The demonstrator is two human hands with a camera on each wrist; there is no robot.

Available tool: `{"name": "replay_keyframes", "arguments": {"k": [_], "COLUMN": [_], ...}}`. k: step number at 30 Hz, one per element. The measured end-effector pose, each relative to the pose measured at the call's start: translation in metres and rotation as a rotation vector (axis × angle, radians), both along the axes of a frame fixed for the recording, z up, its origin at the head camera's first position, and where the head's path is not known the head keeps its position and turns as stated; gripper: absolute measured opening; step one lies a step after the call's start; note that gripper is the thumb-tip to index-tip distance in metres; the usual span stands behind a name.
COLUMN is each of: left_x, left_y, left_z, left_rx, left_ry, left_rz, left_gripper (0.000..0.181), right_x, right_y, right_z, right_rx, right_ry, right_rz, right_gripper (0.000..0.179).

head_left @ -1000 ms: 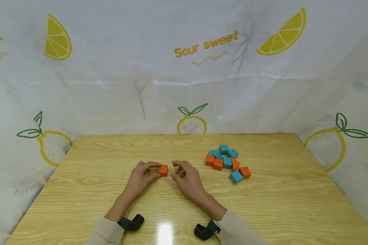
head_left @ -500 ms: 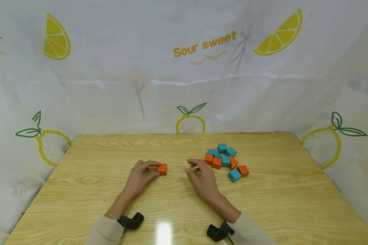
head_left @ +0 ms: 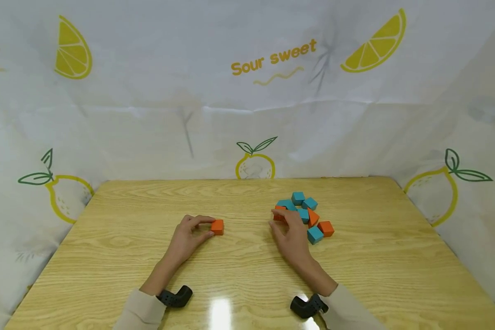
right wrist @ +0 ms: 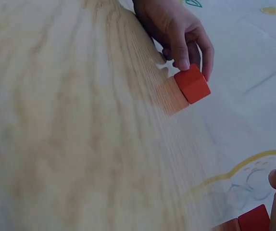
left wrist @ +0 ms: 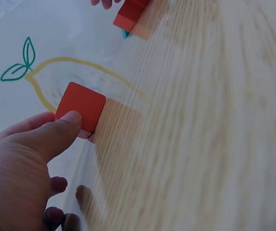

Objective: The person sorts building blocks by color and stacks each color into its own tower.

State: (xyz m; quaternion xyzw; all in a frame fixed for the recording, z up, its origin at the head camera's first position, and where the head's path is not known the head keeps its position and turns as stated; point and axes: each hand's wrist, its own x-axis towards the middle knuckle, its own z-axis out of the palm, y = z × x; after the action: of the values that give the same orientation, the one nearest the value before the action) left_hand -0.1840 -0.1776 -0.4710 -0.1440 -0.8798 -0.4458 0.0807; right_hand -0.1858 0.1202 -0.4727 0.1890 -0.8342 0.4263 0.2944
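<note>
Your right hand (head_left: 294,238) has moved to the right since the earlier head view, away from your left hand (head_left: 185,238) and over to the near-left edge of the pile. Your left hand keeps its place, thumb and fingers pinched on the held block (head_left: 217,227), an orange cube that seems to sit on the table (head_left: 247,266). On your right hand, thumb and forefinger stand apart and curved, with a gap showing between their tips; whether either touches anything, you cannot tell.

What matters most here is the spot just past those tips: the edge block (head_left: 278,218), another orange cube, lies right at them, on their far side, with the forefinger crossing in front of it. It is a cube, so it has no long axis to line up with; only the turn of its faces counts. Your right hand is plainly the nearer one, and your left is well apart from it, with bare wood between the two orange cubes.

Farther out, a blue cube (head_left: 302,216) sits just beyond your right knuckles, beside the orange triangle (head_left: 312,217). More blue pieces lie behind, and another orange cube (head_left: 325,228) lies at the pile's right end.
</note>
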Motion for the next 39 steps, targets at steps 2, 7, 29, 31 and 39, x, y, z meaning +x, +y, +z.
{"name": "replay_keyframes", "arguments": {"k": [2, 7, 29, 31, 39], "left_x": [0.0, 0.0, -0.001, -0.001, -0.002], "left_y": [0.0, 0.0, -0.002, -0.002, -0.002], "left_z": [0.0, -0.001, -0.003, -0.003, -0.002], "left_rx": [-0.003, 0.001, -0.004, -0.004, -0.001], "left_ry": [-0.002, 0.001, 0.013, 0.013, 0.009], "left_rz": [0.005, 0.006, -0.02, -0.022, -0.026], "left_gripper": [0.033, 0.033, 0.038, 0.038, 0.037], "right_x": [-0.002, -0.007, -0.015, -0.015, -0.015], "right_y": [0.003, 0.008, 0.016, 0.017, 0.016], "right_z": [0.001, 0.0, -0.004, -0.005, -0.004], "right_rx": [0.001, 0.011, 0.138, 0.151, 0.189], "right_ry": [0.021, 0.052, -0.087, -0.091, -0.095], "right_rz": [-0.023, -0.059, -0.155, -0.158, -0.181], "right_gripper": [0.034, 0.035, 0.034, 0.035, 0.038]}}
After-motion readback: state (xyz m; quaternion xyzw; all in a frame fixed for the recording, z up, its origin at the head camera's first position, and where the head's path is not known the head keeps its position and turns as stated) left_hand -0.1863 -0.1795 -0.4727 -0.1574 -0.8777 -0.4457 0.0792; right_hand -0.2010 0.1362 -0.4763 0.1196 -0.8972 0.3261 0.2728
